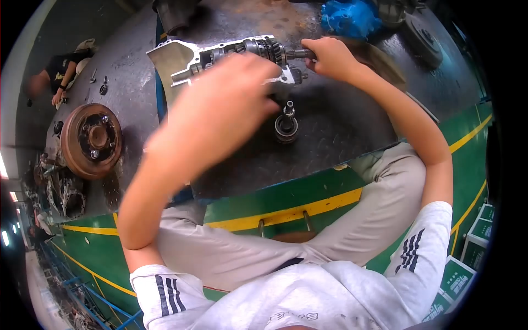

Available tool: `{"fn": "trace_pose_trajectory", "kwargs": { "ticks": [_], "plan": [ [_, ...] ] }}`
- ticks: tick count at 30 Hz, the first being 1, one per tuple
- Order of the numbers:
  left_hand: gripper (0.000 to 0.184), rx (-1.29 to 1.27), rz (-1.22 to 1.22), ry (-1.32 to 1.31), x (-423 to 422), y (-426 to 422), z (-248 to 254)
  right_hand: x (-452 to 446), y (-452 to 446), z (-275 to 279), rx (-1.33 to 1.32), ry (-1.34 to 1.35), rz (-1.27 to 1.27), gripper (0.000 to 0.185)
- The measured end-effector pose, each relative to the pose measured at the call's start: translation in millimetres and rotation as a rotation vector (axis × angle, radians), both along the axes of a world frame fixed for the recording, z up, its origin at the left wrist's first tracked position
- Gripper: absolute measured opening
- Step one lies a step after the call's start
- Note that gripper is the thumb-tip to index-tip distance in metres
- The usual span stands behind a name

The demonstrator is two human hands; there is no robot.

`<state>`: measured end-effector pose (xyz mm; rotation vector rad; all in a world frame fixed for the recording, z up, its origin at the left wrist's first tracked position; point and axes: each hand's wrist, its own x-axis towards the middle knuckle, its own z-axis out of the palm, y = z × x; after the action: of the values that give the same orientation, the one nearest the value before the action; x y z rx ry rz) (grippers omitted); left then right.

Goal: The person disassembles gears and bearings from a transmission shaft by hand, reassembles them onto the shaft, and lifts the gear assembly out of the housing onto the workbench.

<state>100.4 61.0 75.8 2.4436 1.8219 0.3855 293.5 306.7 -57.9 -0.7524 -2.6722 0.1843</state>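
An open gearbox housing point(177, 55) lies on the dark metal bench, with a row of toothed gears point(273, 50) on a shaft inside it. My right hand point(334, 59) is closed round the outer end of the gear shaft point(297, 54), which sticks out of the housing's right side. Smeared by motion, my left hand point(231, 91) is over the near side of the housing and hides part of it and of the gears. Its fingers are too blurred to read. Just below the housing, a short splined shaft with a bearing-like ring point(286, 127) stands on the bench.
A rusty brake drum point(91, 141) sits at the left, near loose metal parts. Blue cloth or plastic point(350, 18) and a round dark disc point(422, 41) lie at the back right. Another person point(63, 74) is at the far left. My legs are against the bench's front edge.
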Motion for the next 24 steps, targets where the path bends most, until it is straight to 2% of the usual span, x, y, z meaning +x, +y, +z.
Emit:
{"fn": "trace_pose_trajectory", "kwargs": {
  "ticks": [2, 4, 6, 8, 10, 12, 14, 15, 16, 18, 19, 24],
  "plan": [
    [0.047, 0.098, -0.145, 0.251, 30.9, 0.5, -24.7, 0.4, 3.4, -9.8, 0.136, 0.012, 0.001, 0.027],
    [0.042, 0.446, -0.197, 0.714, 57.6, -4.5, -57.0, 0.9, 0.8, -12.8, 0.175, 0.058, 0.027, 0.029],
    [0.038, 0.378, -0.206, 0.911, 72.6, -11.9, -76.7, -4.7, 1.1, -9.4, 0.227, 0.105, 0.059, 0.03],
    [0.043, 0.221, -0.094, 1.059, 69.6, -10.5, -86.4, -3.2, 0.4, -8.5, 0.166, 0.004, -0.007, 0.03],
    [0.042, 0.144, 0.023, 1.036, 64.2, -2.0, -91.6, -0.8, 4.0, -10.8, 0.176, 0.0, 0.007, 0.025],
    [0.04, 0.076, -0.051, 0.976, 51.0, 7.1, -91.1, -1.5, 8.0, -10.9, 0.2, 0.005, 0.011, 0.021],
    [0.06, -0.035, -0.031, 0.836, 44.9, 13.0, -105.3, -2.5, 7.2, -16.1, 0.249, 0.038, 0.009, 0.022],
    [0.075, -0.008, -0.048, 0.805, 41.3, 12.0, -109.4, -3.6, 8.5, -20.3, 0.296, 0.068, 0.004, 0.022],
    [0.079, -0.013, 0.012, 0.68, 40.1, 15.0, -113.2, -2.4, 11.6, -21.6, 0.295, 0.065, -0.009, 0.022],
    [0.076, -0.053, 0.009, 0.528, 33.8, 19.5, -110.7, -2.9, 6.4, -18.8, 0.295, 0.042, -0.008, 0.021],
    [0.072, -0.007, -0.004, 0.517, 30.6, 20.2, -115.9, -3.0, 5.8, -14.6, 0.201, -0.038, -0.034, 0.035],
    [0.059, 0.003, -0.032, 0.48, 27.6, 23.1, -119.4, -4.1, 4.9, -15.8, 0.203, -0.011, -0.025, 0.035]
  ]
}}
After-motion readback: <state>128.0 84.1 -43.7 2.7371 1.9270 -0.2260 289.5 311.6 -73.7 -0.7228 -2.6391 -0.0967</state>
